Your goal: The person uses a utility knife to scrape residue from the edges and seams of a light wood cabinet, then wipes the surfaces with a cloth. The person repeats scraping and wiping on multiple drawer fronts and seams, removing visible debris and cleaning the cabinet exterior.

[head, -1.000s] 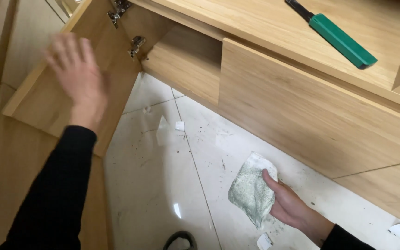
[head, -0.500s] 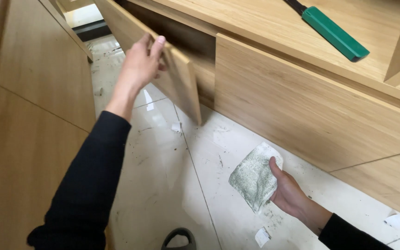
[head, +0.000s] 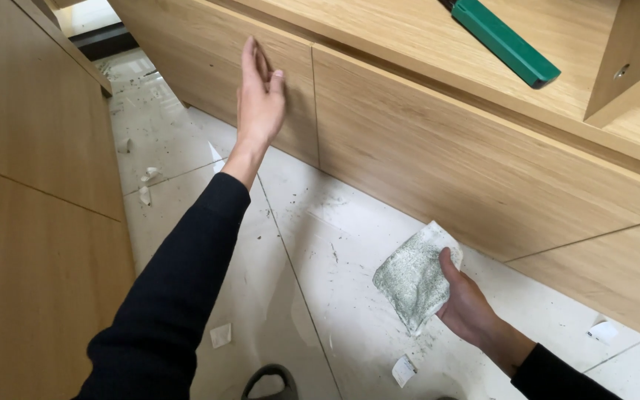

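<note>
My left hand (head: 259, 96) lies flat, fingers together, against the front of a light wooden cabinet door (head: 216, 67), which sits flush with the door beside it (head: 468, 163). Lower right, my right hand (head: 470, 305) grips a dirty grey-green folded cloth (head: 413, 277) above the floor. Both arms wear black sleeves.
A green-handled tool (head: 504, 41) lies on the wooden shelf top above the doors. A tall wooden panel (head: 31, 207) stands at the left. The white tiled floor (head: 320, 244) is dusty, with several paper scraps (head: 221, 335). A dark shoe tip (head: 267, 382) shows at the bottom.
The cabinet door, open a second ago, has swung shut under my left hand. My right hand has kept hold of the cloth, barely moving.
</note>
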